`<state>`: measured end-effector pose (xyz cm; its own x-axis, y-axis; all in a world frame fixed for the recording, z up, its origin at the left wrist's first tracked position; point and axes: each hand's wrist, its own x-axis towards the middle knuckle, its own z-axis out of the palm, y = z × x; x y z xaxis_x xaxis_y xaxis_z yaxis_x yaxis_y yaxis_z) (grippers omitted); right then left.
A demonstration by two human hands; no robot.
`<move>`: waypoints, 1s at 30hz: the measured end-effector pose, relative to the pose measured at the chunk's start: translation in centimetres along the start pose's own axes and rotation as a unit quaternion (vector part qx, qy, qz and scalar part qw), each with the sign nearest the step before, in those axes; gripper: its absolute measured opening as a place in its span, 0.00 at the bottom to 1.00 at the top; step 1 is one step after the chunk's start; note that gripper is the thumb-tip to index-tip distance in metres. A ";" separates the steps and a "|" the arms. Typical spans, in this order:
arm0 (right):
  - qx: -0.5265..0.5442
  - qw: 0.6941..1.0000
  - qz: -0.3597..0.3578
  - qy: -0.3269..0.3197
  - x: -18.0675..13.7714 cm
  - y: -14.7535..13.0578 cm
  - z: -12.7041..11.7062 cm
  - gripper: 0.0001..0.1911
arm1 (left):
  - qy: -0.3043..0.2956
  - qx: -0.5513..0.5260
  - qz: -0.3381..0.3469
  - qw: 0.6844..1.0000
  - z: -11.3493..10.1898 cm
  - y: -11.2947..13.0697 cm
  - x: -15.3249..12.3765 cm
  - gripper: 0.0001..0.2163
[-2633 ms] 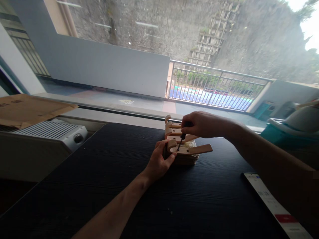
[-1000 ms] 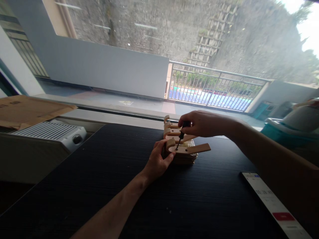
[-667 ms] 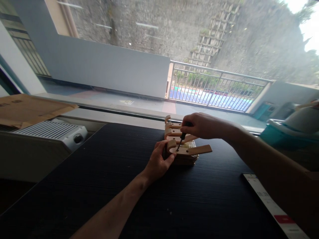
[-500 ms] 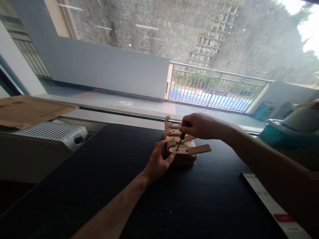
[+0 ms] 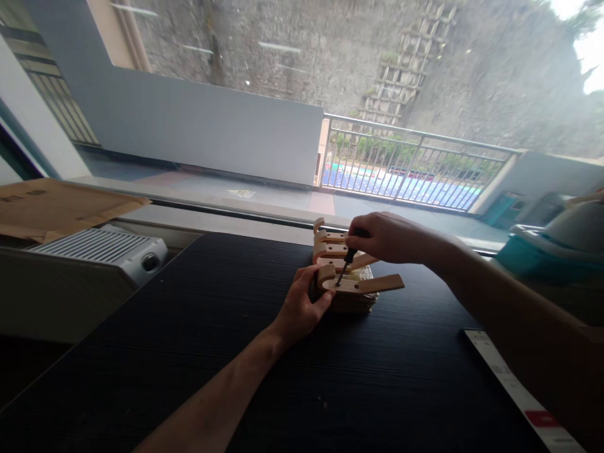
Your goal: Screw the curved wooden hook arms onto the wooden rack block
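My right hand (image 5: pixel 380 236) is closed around the dark handle of a screwdriver (image 5: pixel 346 264), which leans with its tip down at a hole in the nearest wooden hook (image 5: pixel 349 286). That hook is pale, curls up at its left end and has a flat arm sticking out to the right. With thumb and fingers, my left hand (image 5: pixel 304 302) grips the hook's curled end and the side of the block (image 5: pixel 353 305) under it. Behind it, several more wooden hooks (image 5: pixel 330 250) stand in a row on the same block. Whether a screw sits under the tip I cannot tell.
Everything rests on a black table (image 5: pixel 189 352). A flat white-and-red object (image 5: pixel 514 384) lies at the right. Left of the table are a white slatted unit (image 5: pixel 113 245) and brown paper (image 5: pixel 70 204). A teal bin (image 5: pixel 523 251) stands right, and a window lies behind.
The view has shifted very slightly. Both hands stay in place, with the screwdriver still tip down on the nearest hook.
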<state>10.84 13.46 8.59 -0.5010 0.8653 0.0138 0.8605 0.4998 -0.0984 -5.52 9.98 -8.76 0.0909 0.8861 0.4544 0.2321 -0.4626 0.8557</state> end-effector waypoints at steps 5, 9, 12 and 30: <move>-0.016 1.000 -0.003 -0.016 -0.5 -0.3 -0.6 0.19 | 0.011 0.006 0.009 1.000 0.1 -0.3 0.0 0.17; 0.016 0.998 -0.053 -0.032 -0.6 -0.1 -1.1 0.15 | 0.008 0.004 0.012 1.000 0.2 -0.4 -0.1 0.18; 0.031 0.996 -0.070 -0.039 -0.5 -0.2 -0.9 0.14 | 0.010 0.007 0.012 1.000 0.1 -0.4 0.0 0.17; 0.000 0.997 -0.062 -0.039 -0.5 -0.5 -1.2 0.13 | 0.006 0.003 0.003 1.000 0.1 -0.3 0.0 0.18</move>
<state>10.77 12.83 9.84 -0.6089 0.7916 -0.0512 0.7918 0.6024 -0.1012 -5.49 10.12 -9.03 0.0806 0.8825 0.4634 0.2371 -0.4685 0.8510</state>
